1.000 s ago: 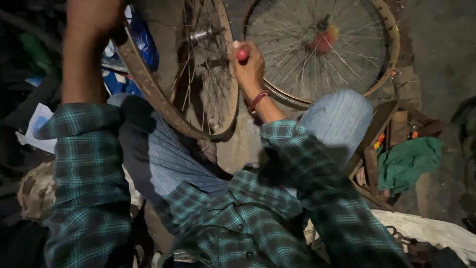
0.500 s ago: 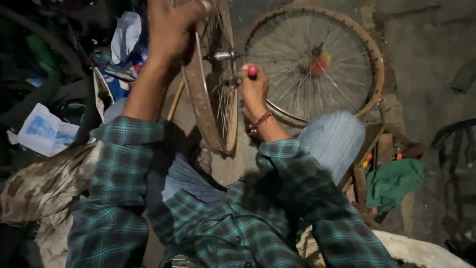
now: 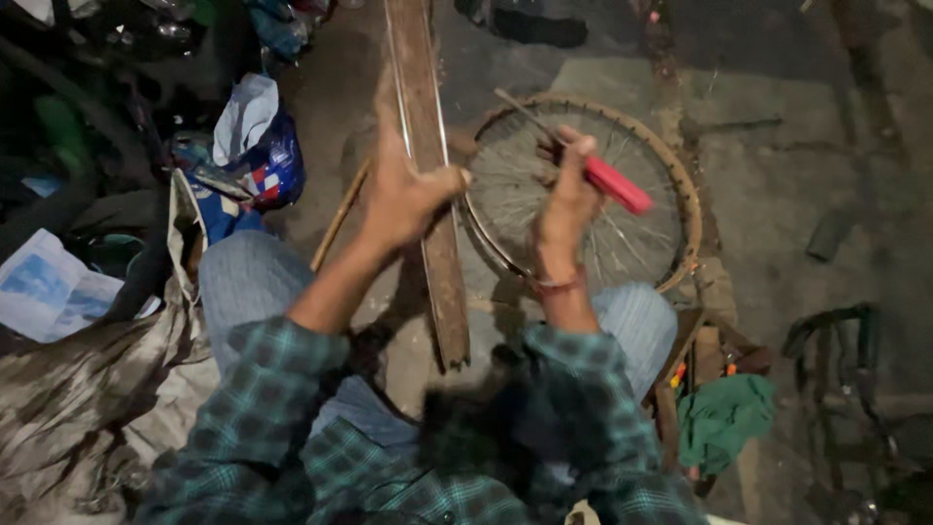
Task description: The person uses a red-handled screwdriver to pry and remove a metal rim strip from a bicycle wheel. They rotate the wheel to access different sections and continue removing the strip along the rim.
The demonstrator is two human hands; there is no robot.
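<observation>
Ok so looking down from the head cam, my left hand [image 3: 403,190] is wrapped around the rusty wheel rim [image 3: 432,194], which I'm seeing edge-on, so it runs like a brown plank from the top of the shot down to about my knees, standing upright between my legs. Fingers are clamped over the rim's edge, thumb on the right side of it. My right hand [image 3: 567,199] is closed tight around a red-handled screwdriver [image 3: 614,183], with the red handle sticking out to the right of my fist and the thin metal shaft angling up and to the left toward the rim. The tip ends just beside the rim; it's pretty dark there, so I can't really say if it's touching a spoke or the rim. Flat on the floor behind my right hand there's a second wheel [image 3: 671,175] with a tan tyre and all its spokes, lying just right of the rim I'm holding. Off to the left is a blue and white plastic bag [image 3: 262,146] in a heap of junk, plus some white paper [image 3: 44,287] lower down. Down right, beside my right knee, a green cloth [image 3: 724,418] sits bunched up on the floor.
</observation>
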